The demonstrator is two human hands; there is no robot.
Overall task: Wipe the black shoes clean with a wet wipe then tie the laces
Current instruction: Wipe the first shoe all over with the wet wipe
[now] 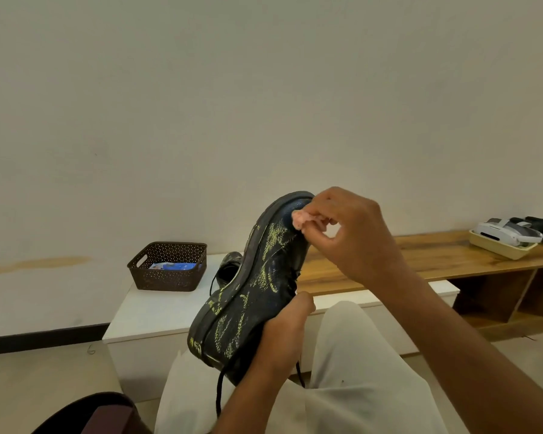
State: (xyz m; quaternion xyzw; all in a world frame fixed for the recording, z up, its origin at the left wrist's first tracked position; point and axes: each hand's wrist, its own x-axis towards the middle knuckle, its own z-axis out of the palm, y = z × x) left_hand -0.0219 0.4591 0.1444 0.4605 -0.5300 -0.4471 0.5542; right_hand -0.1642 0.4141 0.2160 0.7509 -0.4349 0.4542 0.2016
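Here the left hand [284, 327] grips a black shoe [248, 286] from below, near its heel end, fingers curled round the upper, and holds it up over the lap with the toe tilted up and away. Yellow-green streaks mark the side of the shoe and its sole edge. The right hand [348, 236] pinches a small pinkish wad, probably the wipe [300, 219], between thumb and fingertips and presses it against the toe. A loose lace [219, 391] hangs from the shoe down past the knee.

Behind it, the second shoe [229, 266] sits on a white table [157, 311], mostly hidden. A brown basket [170, 266] stands on the table to the left, well apart from the hands, with a blue packet [174, 266] inside. On the wooden bench [420, 258] to the right, a pale tray [499, 249] holds a white headset [508, 231].
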